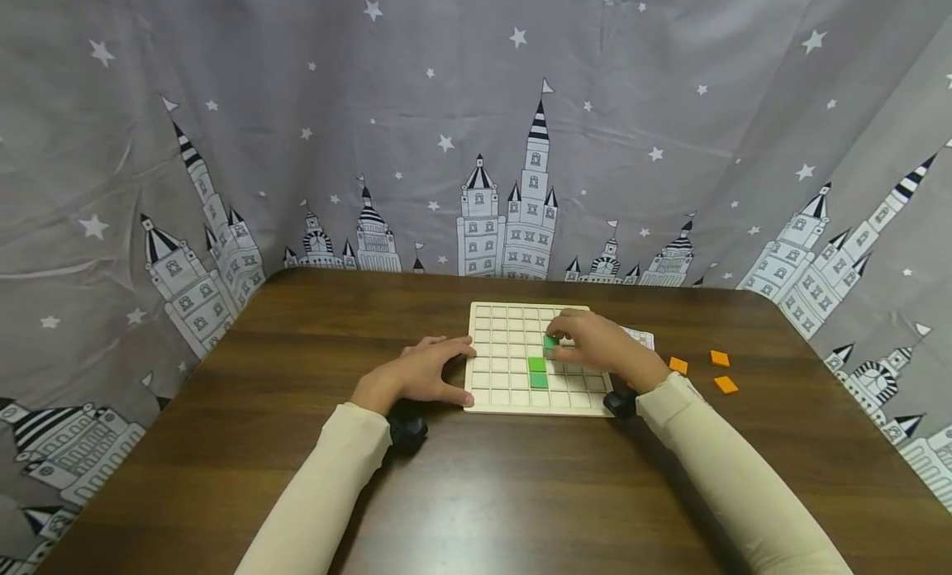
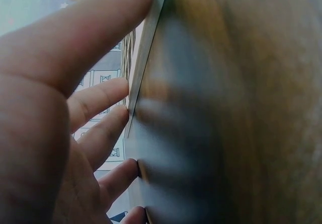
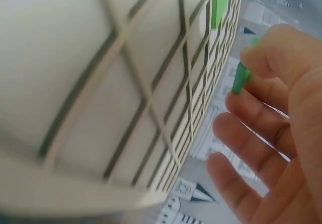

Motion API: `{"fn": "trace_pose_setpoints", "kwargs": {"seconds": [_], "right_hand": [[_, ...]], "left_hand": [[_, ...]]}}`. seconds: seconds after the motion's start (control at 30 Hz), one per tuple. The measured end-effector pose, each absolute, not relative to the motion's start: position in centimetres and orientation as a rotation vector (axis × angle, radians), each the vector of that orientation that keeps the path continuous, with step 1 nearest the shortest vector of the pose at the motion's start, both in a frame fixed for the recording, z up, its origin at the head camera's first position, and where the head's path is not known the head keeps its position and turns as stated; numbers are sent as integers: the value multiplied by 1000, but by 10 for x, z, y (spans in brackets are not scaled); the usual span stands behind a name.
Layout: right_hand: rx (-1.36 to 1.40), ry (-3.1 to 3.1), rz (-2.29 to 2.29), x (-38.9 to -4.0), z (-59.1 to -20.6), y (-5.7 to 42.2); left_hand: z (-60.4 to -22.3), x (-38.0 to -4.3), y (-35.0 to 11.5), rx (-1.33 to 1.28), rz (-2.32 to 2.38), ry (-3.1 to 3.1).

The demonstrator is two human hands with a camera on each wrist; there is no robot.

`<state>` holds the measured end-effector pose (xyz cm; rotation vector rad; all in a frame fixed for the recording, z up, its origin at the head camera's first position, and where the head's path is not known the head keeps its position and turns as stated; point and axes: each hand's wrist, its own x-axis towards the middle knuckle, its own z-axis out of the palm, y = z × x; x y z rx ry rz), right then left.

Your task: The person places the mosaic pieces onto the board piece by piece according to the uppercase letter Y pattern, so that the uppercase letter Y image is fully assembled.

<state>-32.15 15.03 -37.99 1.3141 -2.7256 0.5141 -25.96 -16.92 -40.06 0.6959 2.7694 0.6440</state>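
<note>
A pale wooden grid board [image 1: 502, 323] lies on the table, its squares divided by raised strips. Two green square tiles, a lighter upper one [image 1: 537, 364] and a lower one [image 1: 539, 381], sit one behind the other near its middle. My right hand [image 1: 595, 341] is over the board's right half, pinching a green tile [image 3: 239, 79] between thumb and index finger; its other fingers are loosely bent. At the left edge of the board, my left hand [image 1: 427, 370] spreads its thumb and fingers, with the tips touching the rim. The left wrist view shows those fingers [image 2: 103, 138] along the edge.
Several orange square tiles, among them one at the back [image 1: 719, 358] and one nearer [image 1: 725, 385], lie right of the board. A printed card [image 1: 641, 338] is partly hidden behind my right hand. A grey curtain [image 1: 416, 129] with castles and stars hangs behind the brown table [image 1: 476, 492].
</note>
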Motion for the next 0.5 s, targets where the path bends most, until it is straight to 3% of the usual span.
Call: {"fn": "trace_pose_setpoints", "kwargs": {"seconds": [0.5], "right_hand": [[1398,-2784,604,-329,-388,133]], "left_hand": [[-401,-260,-168,684,656,2774]]}}
